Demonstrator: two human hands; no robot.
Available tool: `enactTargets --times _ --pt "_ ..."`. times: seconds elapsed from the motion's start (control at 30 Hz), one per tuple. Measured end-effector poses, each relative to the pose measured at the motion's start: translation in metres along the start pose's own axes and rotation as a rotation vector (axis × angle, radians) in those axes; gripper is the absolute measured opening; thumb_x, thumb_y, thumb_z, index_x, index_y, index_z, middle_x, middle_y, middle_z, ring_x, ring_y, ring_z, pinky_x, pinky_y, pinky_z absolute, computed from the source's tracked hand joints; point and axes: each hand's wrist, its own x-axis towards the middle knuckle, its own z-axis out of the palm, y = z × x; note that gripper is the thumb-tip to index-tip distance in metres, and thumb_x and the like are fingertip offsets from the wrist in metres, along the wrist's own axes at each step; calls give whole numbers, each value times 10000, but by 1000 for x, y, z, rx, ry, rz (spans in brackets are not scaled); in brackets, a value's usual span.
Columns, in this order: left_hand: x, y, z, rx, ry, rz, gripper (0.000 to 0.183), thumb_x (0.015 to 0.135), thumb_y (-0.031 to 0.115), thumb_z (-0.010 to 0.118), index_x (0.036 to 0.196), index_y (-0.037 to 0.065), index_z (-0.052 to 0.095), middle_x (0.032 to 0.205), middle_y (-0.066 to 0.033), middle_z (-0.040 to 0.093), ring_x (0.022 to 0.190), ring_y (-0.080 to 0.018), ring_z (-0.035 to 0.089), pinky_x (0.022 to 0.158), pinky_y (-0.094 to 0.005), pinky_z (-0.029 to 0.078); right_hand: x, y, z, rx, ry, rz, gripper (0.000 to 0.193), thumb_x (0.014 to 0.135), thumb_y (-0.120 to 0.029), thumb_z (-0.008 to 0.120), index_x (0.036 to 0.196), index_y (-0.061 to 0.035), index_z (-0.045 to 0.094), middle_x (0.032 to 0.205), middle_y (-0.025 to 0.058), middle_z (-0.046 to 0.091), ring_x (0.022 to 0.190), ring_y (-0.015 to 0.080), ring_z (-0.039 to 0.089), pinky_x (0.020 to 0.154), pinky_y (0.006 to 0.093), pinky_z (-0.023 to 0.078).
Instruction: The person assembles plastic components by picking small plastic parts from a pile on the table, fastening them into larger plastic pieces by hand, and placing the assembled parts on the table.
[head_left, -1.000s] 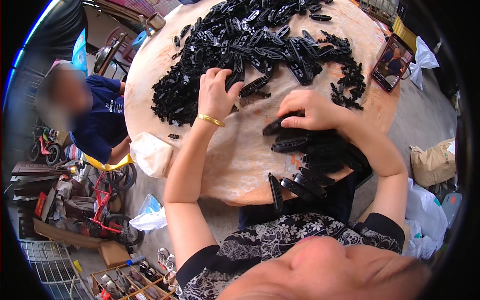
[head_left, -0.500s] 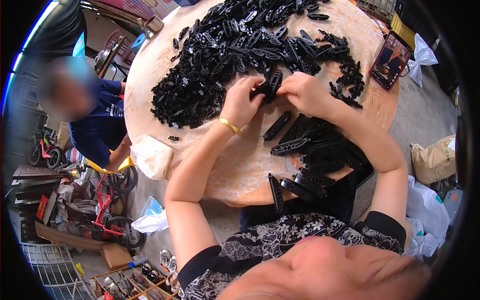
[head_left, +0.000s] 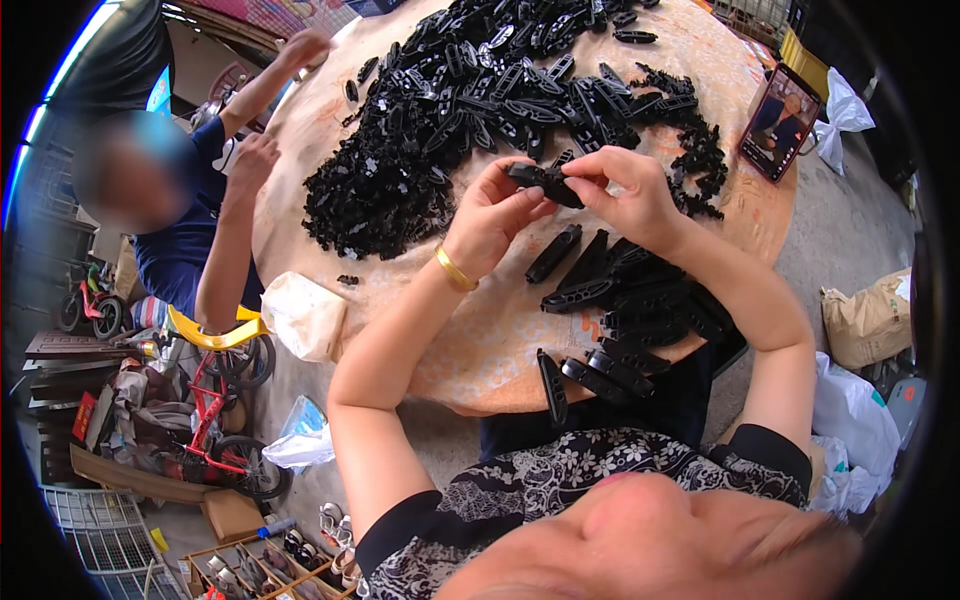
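My left hand (head_left: 492, 218) grips a long, rounded black plastic part (head_left: 545, 182) above the table, thumb along its near side. My right hand (head_left: 625, 195) is closed at the part's right end, thumb and forefinger pinching there. Whether a separate small piece sits between those fingertips is hidden. Beyond both hands lies a big heap of oblong black plastic parts (head_left: 500, 90) with slots. Left of it spreads a pile of tiny black pieces (head_left: 365, 205). Nearer to me, several similar black parts (head_left: 640, 290) lie grouped at the table's front edge.
An orange patterned cloth covers the round table (head_left: 440, 360). A phone (head_left: 780, 122) stands at the right edge, and a white bag (head_left: 302, 315) sits at the left edge. Across the left side is another person (head_left: 180, 250), arms raised. Small bikes (head_left: 210, 420) stand beyond.
Both hands have lifted the black part slightly off the heap's edge and turned it more level. The other person has raised both forearms beside the table.
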Motion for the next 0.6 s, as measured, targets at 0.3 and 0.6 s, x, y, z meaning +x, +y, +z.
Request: enactTargets --times 0.3,0.6 --pt "0 -7 4 59 31 -8 351 835 -7 639 1144 44 480 1018 -104 609 889 -183 627 836 -317 535 3 8 0 -153 69 -263 127 736 -26 682 862 -20 665 791 94 658 698 251 614 622 316 498" --pt "-1 -5 11 115 123 21 367 823 22 669 1139 9 482 1011 -106 627 875 -154 629 794 -278 540 -2 0 -4 -426 -109 -383 221 720 -65 688 935 -44 645 925 82 636 821 249 594 697 335 499"
